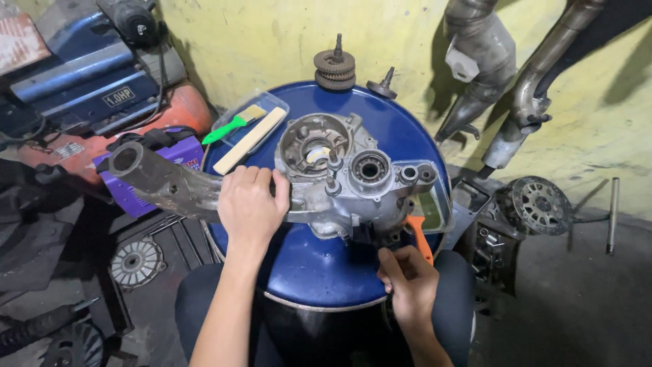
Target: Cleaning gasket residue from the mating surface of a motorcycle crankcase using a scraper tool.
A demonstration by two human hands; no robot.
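Observation:
A grey metal engine crankcase [353, 178] with a long arm [159, 178] lies across the top of a blue drum [319, 265]. My left hand [250, 204] grips the case's arm just left of the round housing. My right hand [407, 280] is at the case's near underside, fingers closed on an orange-handled tool [421, 238] whose tip is hidden under the case.
A gear cluster [335, 68] and a small shaft [384, 85] stand at the drum's far edge. A clear tray with a green-handled brush [234, 124] and a wooden stick [250, 140] sits at back left. Exhaust pipes [475, 61] lean on the wall; a clutch part [540, 204] lies right.

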